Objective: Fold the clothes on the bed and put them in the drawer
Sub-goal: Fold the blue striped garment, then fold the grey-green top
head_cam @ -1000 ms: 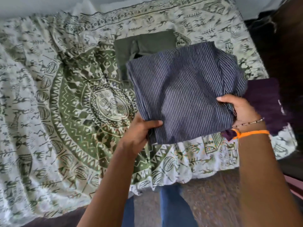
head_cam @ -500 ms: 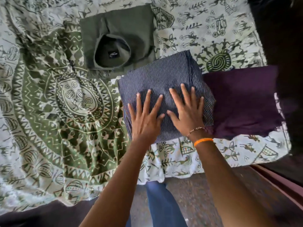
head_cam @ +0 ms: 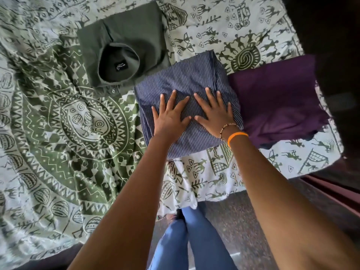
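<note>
Left hand (head_cam: pixel 171 118), right hand (head_cam: pixel 215 112): both lying flat, fingers spread wide, gripping nothing, pressing side by side on striped blue garment (head_cam: pixel 187 106).
Striped blue garment: folded, resting on bed (head_cam: pixel 58 133) near front edge, touching purple garment (head_cam: pixel 278 102) on right, just beside olive shirt (head_cam: pixel 124 49) behind it.
Step advice: smoothing outward from centre, keeping palms flat, avoiding dragging top layer off fold.
Change: half second ago same press, hands barely shifting; a second ago garment being held aloft, pinched at lower corners.

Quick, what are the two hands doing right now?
Left hand: open, pressing flat on the striped blue garment.
Right hand: open, pressing flat on it too.
</note>
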